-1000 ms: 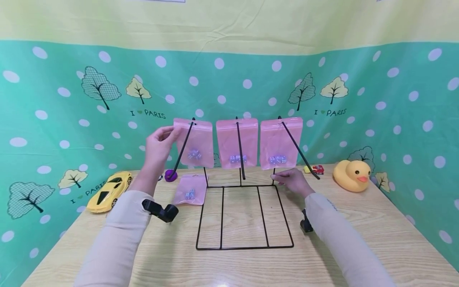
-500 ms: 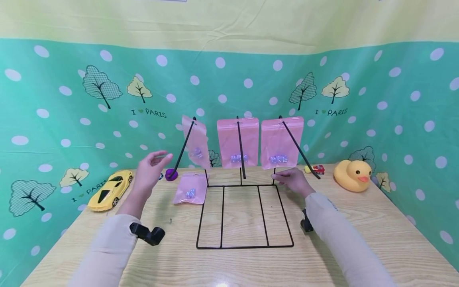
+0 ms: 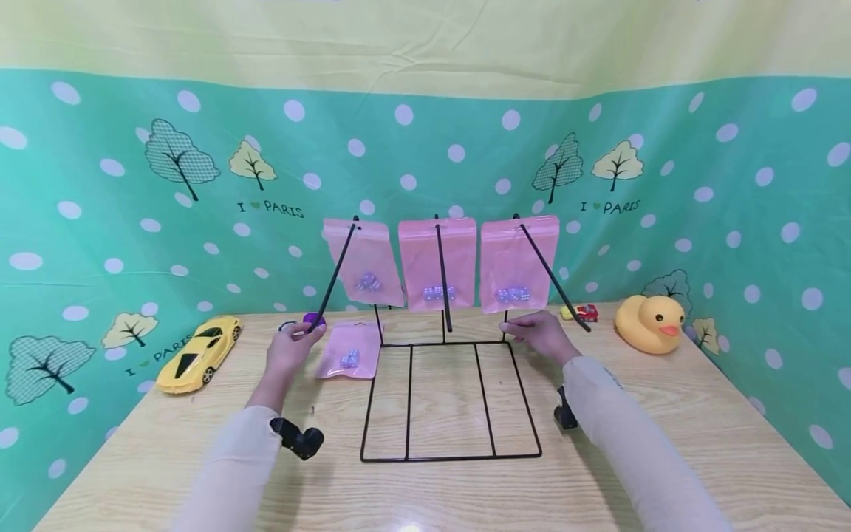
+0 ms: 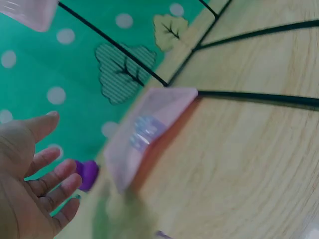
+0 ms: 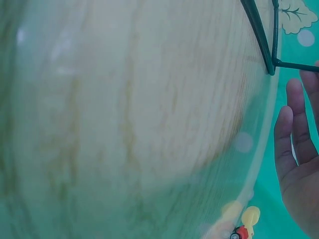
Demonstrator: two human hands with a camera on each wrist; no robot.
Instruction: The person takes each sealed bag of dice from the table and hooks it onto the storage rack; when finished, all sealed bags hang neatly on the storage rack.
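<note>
A black wire display rack point(image 3: 408, 403) stands on the table with three hooks. Pink zip bags of dice hang from them: a left bag point(image 3: 372, 251), a middle bag point(image 3: 420, 255) and a right bag point(image 3: 503, 258). Another pink dice bag point(image 3: 346, 341) lies against the rack's left side. Left of that bag is my left hand point(image 3: 287, 355), its fingertips overlapping the left hook's tip. In the left wrist view its fingers point(image 4: 60, 174) are spread and loose, holding nothing. My right hand point(image 3: 544, 336) pinches the rack's right upright; its thumb is hidden in the right wrist view.
On the left of the wooden table point(image 3: 459, 502) sits a yellow toy car point(image 3: 202, 353). Behind my left hand is a purple object point(image 4: 88, 174). A rubber duck point(image 3: 643, 325) and a small red and yellow toy point(image 3: 580, 313) stand at the right. A green curtain hangs behind.
My left hand has let go of the left hanging bag and come down toward the bag on the table. The hanging bag swung sideways and faces front again. My right hand has stayed at the upright.
</note>
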